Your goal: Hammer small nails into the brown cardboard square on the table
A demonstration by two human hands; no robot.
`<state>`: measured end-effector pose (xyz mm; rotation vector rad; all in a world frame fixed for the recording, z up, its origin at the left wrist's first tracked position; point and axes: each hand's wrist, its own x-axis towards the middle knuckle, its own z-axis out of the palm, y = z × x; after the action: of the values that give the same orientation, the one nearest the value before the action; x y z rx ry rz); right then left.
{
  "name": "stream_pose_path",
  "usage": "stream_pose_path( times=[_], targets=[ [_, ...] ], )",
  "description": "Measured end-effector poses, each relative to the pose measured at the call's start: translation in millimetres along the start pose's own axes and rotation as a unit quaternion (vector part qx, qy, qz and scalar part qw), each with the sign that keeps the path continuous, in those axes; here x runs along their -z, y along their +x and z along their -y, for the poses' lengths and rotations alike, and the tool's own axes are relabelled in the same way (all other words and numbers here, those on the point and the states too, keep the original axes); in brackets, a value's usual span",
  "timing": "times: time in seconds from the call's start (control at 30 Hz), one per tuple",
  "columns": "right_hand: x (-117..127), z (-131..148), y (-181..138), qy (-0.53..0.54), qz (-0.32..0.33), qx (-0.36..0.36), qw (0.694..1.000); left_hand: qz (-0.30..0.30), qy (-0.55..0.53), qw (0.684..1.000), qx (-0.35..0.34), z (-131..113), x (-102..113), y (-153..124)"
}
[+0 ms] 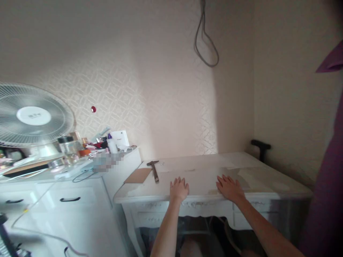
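My left hand lies palm down near the front edge of a white desk, fingers spread and holding nothing. Further right along the same edge, my right hand rests flat too, its fingers apart. A hammer lies to the left of my left hand, its head toward the wall and its handle toward me. Beside the hammer is a flat brown sheet, at the desk's left end. Some tiny bits, too small to name, are near the hammer head.
A white cabinet stands left of the desk, crowded with bottles, jars and a white fan. A looped cable hangs on the wall. Behind the desk's right end a black handle sticks up. Purple cloth hangs at far right.
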<state>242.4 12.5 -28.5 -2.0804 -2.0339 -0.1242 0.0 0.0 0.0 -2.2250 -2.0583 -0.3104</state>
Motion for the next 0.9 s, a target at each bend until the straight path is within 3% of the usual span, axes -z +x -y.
stream_pose_path(
  times=[0.9],
  targets=[
    [0.7, 0.5, -1.2, -0.008, -0.009, 0.002, 1.000, -0.006, 0.001, 1.000, 0.003, 1.5, -3.2, 1.3]
  ],
)
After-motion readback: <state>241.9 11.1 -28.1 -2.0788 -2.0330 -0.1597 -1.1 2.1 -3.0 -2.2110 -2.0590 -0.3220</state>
